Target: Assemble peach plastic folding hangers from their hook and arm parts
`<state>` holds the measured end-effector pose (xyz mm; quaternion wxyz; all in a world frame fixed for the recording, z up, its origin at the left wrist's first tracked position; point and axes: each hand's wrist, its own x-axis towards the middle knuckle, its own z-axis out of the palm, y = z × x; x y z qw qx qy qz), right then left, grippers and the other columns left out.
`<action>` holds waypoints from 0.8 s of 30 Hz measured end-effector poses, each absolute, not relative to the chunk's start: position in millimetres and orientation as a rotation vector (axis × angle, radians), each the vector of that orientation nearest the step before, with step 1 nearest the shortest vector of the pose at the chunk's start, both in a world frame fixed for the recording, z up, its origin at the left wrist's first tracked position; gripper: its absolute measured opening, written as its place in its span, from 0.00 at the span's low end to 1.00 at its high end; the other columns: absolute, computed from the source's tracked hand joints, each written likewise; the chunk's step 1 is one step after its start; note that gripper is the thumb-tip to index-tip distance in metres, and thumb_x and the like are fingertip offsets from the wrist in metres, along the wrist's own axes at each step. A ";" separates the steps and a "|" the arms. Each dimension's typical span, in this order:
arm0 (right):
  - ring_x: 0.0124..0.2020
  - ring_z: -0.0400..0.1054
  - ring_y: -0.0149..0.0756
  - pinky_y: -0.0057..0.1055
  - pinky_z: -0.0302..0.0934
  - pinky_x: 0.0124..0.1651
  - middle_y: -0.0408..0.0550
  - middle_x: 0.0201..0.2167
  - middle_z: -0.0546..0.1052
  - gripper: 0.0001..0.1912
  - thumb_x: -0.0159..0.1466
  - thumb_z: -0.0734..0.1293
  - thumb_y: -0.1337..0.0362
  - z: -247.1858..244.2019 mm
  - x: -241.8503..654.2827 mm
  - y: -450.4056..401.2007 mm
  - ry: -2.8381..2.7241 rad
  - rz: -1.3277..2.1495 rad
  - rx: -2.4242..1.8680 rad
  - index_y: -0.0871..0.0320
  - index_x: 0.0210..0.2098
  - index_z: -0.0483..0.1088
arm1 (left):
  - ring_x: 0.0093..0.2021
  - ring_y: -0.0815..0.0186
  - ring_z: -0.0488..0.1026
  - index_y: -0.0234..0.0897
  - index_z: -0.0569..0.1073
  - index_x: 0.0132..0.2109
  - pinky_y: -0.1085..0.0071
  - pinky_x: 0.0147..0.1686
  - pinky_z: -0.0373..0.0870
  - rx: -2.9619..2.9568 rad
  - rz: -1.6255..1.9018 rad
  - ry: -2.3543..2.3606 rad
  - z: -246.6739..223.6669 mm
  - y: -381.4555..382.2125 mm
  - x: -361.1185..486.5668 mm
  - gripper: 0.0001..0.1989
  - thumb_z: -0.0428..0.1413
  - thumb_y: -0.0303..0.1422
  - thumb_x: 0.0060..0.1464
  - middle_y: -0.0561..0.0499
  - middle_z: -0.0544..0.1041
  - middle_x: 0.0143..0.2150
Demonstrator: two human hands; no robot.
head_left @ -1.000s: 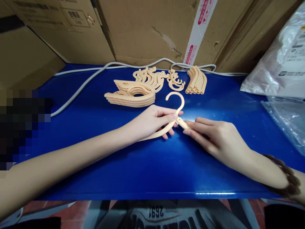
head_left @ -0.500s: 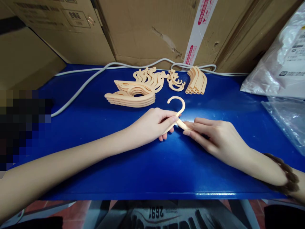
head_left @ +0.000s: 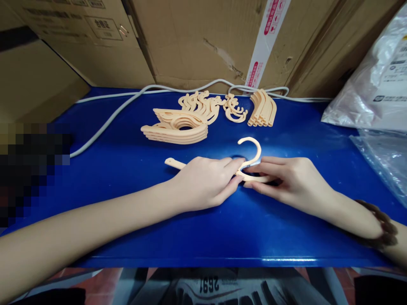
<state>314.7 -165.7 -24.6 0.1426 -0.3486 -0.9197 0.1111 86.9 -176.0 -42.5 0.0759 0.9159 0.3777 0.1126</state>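
Observation:
A cream plastic clothes hanger [head_left: 258, 149] lies low over the blue table between my hands, its hook curving up toward the back. My left hand [head_left: 208, 180] closes on it near the base of the hook, and one flat arm of the hanger sticks out to the left behind the wrist. With fingers and thumb, my right hand [head_left: 288, 178] grips the other arm just right of the hook. My palms and fingers hide much of both arms.
Behind my hands on the blue table [head_left: 216, 237] are stacked hanger arms [head_left: 174, 132], wavy cream pieces [head_left: 203, 106], small hooks [head_left: 234, 111] and curved tubes [head_left: 262, 109]. A white cable [head_left: 127, 101] runs along the cardboard boxes [head_left: 197, 46]. Plastic bags [head_left: 365, 93] lie at right.
The hanger has shifted right and slightly nearer, and turned, so its left arm now shows beyond my left hand. My left hand has rolled palm-down over it.

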 end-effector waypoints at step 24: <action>0.50 0.67 0.52 0.49 0.56 0.53 0.57 0.48 0.74 0.25 0.62 0.66 0.42 -20.0 319.9 -150.8 -2.496 -0.201 -1.025 0.56 0.47 0.68 | 0.35 0.61 0.81 0.34 0.72 0.56 0.70 0.25 0.65 2.907 0.529 1.222 -48.7 -176.1 83.2 0.18 0.45 0.39 0.69 0.46 0.82 0.43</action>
